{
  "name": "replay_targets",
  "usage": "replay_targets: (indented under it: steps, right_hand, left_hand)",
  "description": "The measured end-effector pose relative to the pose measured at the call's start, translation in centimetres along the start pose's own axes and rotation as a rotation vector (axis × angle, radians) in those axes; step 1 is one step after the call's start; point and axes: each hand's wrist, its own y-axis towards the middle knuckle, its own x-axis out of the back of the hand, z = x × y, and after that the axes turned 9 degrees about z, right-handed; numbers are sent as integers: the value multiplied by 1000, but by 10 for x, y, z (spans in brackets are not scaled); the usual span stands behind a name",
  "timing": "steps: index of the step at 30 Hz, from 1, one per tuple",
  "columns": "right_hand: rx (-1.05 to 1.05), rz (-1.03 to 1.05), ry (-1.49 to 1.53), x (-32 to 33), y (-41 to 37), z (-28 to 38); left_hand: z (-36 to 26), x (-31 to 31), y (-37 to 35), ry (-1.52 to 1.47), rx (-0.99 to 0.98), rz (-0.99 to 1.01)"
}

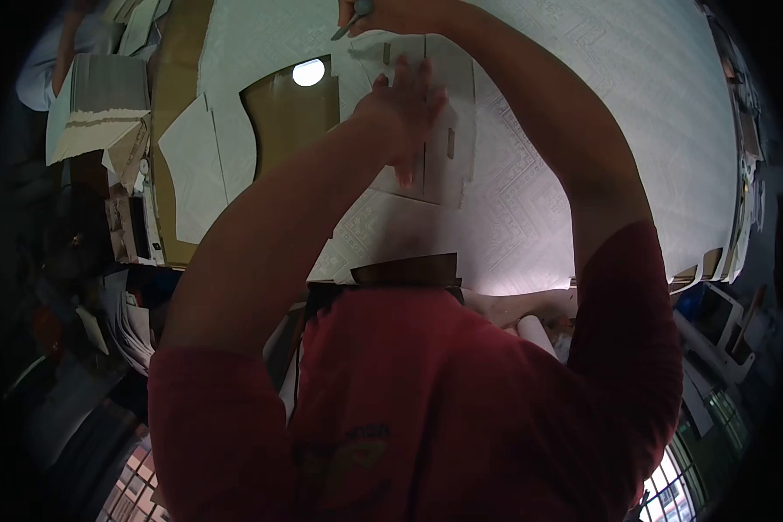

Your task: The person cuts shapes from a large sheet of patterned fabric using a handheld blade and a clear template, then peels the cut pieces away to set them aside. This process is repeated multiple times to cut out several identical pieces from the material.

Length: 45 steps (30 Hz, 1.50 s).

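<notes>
In the head view, a pale slotted template [458, 96] is laid at twelve o'clock on the patterned white sheet [531, 204] and appears to be pressed down by the left hand [400, 109], fingers spread; at its eleven-o'clock edge a grey pointed tool [353, 17] is gripped in the curled fingers of the partly cropped right hand [400, 14]. Should the spread fingers slip, the template could be shifted and the tool's line thrown off.
</notes>
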Motion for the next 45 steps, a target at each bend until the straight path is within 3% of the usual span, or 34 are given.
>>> replay_targets:
  steps: [6, 8, 9, 13, 17, 23, 28, 37, 39, 45]
  right_hand:
    - [-59, -226, -42, 83, -87, -4]
    - [-77, -326, -85, 104, -142, 19]
    - [-83, -376, -113, 109, -177, 40]
    - [-103, -577, -231, 57, -270, 110]
    - [-457, -396, -285, -24, -336, 136]
    - [-502, -373, -477, -95, -338, 141]
    - [-552, -392, -628, -111, -326, 142]
    - [-424, -484, -803, -131, -320, 129]
    - [-331, -556, -859, -138, -319, 124]
    - [-370, -688, -886, -158, -316, 105]
  left_hand:
    - [11, -14, 4, 0, -77, -64]
    - [17, -28, 2, 53, -102, -374]
    - [16, -31, -4, 57, -151, -381]
    - [25, -38, -15, 93, -291, -354]
    - [18, -27, 6, 160, -402, -328]
    - [34, -22, 26, 250, -465, -296]
    - [33, -15, 37, 300, -422, -266]
    - [32, -14, 48, 417, -337, -221]
    - [29, -14, 50, 444, -333, -247]
    - [29, -6, 40, 442, -372, -196]
